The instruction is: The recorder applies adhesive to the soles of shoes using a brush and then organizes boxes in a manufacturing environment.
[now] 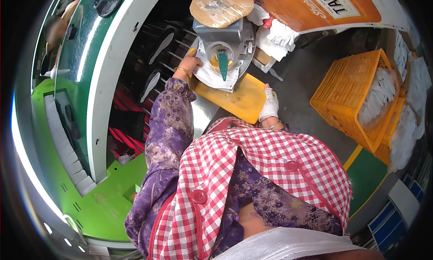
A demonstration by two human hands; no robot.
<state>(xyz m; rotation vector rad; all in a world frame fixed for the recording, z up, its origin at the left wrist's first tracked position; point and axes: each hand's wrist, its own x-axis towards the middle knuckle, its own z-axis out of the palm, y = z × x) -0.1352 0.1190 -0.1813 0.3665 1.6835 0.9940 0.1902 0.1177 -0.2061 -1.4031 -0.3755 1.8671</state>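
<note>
My left hand (pixel 190 63), bare with a bangle at the wrist, reaches to the left side of a grey machine (pixel 205 31). Its fingers are apart at the edge of a white sheet (pixel 228 82), with something yellow at one fingertip. The machine's front has a round yellowish opening with a green pointed piece (pixel 223 65) hanging over it. Below lies a slanted yellow board (pixel 239 98). My right hand (pixel 269 105), in a white glove with fingertips bare, is closed at the board's right edge; its inner fingers are hidden.
A round tan disc (pixel 221 6) covers the machine's top. Left, dark soles (pixel 161 46) lie on a metal rack beside a green conveyor (pixel 92 48). White cloths (pixel 277 37) lie right of the machine. Farther right stand orange crates (pixel 333 86) with white pieces. An orange carton panel (pixel 311 7) stands behind.
</note>
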